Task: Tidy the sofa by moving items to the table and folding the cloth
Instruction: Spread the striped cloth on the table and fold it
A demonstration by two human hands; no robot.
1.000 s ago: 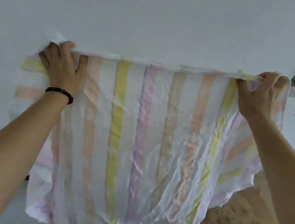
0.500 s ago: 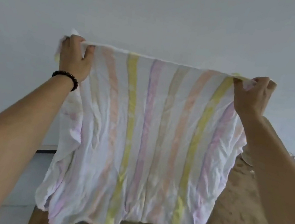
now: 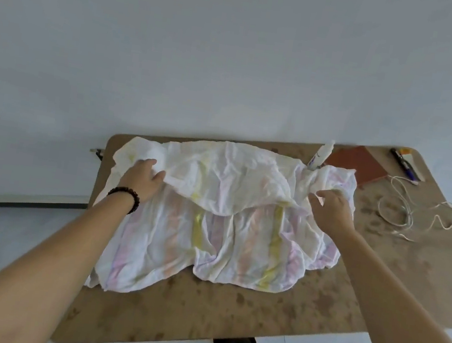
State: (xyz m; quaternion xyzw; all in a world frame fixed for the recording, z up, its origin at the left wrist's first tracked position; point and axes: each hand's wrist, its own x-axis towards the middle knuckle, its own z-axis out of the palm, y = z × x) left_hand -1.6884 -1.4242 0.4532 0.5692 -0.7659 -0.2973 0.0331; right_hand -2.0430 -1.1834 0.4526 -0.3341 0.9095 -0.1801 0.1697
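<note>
The striped white cloth (image 3: 220, 223) with yellow, pink and purple bands lies crumpled on the brown table (image 3: 242, 319), its far part doubled over toward me. My left hand (image 3: 142, 178), with a dark bead bracelet at the wrist, rests on the cloth's left side with its fingers under the folded flap's edge. My right hand (image 3: 333, 208) is on the cloth's right side, fingers curled at the fold. Whether either hand still pinches fabric is hard to tell.
A white tube (image 3: 320, 155) stands at the cloth's far right corner beside a reddish-brown notebook (image 3: 360, 167). Pens (image 3: 404, 167) and a white cable (image 3: 413, 215) lie on the table's right part. A white wall rises behind; pale floor surrounds the table.
The cloth, held up spread in the air before, now lies on the table with its top folded over. Both hands have come down with it onto the tabletop.
</note>
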